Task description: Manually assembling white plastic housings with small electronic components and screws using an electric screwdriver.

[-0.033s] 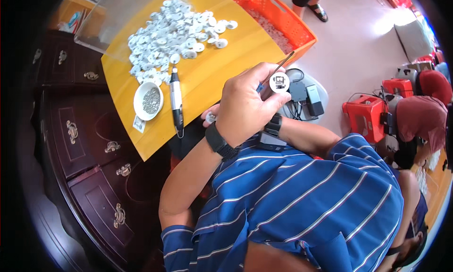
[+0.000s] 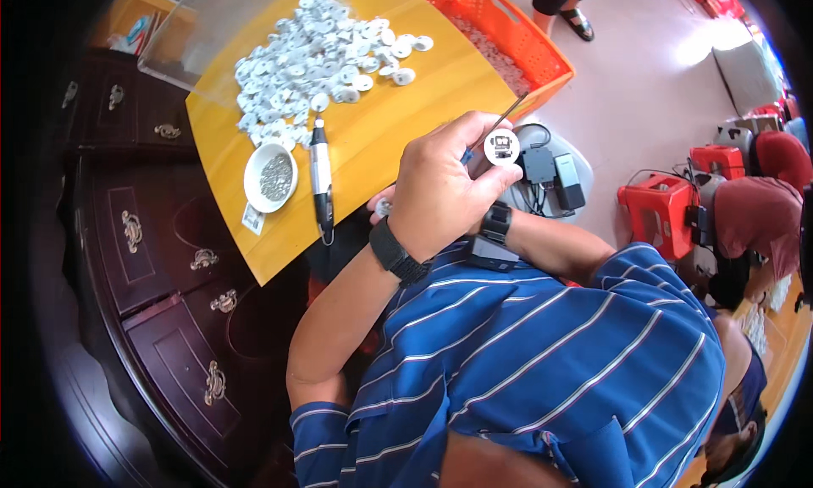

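Observation:
Above my lap, my left hand (image 2: 457,162) pinches a small white round part (image 2: 502,147) between thumb and fingers. Dark metal fittings show in its face. Between the left thumb and forefinger sticks the thin shaft of a screwdriver (image 2: 511,108), with a bit of blue at its base. The left hand hides its handle, so I cannot tell which hand grips that. Most of my right hand (image 2: 378,198) lies hidden beneath the left. Its bent fingertips show by the table edge, around a small pale thing (image 2: 384,207) that I cannot make out.
On the yellow table (image 2: 440,94) lie a heap of white round parts (image 2: 309,60), a white bowl (image 2: 248,183) of small metal pieces and a black-and-silver pen-like tool (image 2: 321,174). Beyond stands an orange crate (image 2: 555,74). Dark drawers (image 2: 152,259) flank the left side; a person (image 2: 754,217) bends at right.
The table and its things have shifted slightly rightward in the picture. Both hands keep almost the same place and hold.

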`<state>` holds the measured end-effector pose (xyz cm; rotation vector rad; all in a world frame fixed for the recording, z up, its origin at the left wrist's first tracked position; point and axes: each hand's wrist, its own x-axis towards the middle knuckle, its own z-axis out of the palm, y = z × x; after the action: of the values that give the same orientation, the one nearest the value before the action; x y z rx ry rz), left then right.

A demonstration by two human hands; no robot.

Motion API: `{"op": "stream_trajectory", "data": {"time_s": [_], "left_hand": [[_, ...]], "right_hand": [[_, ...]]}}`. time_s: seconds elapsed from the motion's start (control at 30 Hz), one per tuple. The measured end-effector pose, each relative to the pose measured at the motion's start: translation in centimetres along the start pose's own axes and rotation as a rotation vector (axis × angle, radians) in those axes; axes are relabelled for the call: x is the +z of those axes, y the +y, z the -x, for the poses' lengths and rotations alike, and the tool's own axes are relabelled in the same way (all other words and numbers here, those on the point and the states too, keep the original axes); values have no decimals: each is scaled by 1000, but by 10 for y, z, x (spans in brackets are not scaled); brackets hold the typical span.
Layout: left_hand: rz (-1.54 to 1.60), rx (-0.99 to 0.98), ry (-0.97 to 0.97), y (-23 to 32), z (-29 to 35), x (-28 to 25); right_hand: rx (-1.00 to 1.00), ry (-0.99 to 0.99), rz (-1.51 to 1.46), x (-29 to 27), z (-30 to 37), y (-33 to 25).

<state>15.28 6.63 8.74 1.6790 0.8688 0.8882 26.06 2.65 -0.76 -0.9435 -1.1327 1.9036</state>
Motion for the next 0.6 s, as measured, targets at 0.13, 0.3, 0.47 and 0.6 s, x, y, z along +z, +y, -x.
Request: {"op": "stream_trajectory", "data": {"time_s": [0.13,0.3,0.47,0.6], "left_hand": [[-89,4,60,-27,8,-19],[-145,-15,186,-38,10,-40],[-315,-54,174,-43,7,-54],[-403,-19,205,-80,-2,-63]], "right_hand": [[-24,-55,-377,0,-33,34],[186,-147,-739,-13,-55,42],[294,-51,-741,-13,-52,38],[303,-147,-707,-18,-48,32]]}}
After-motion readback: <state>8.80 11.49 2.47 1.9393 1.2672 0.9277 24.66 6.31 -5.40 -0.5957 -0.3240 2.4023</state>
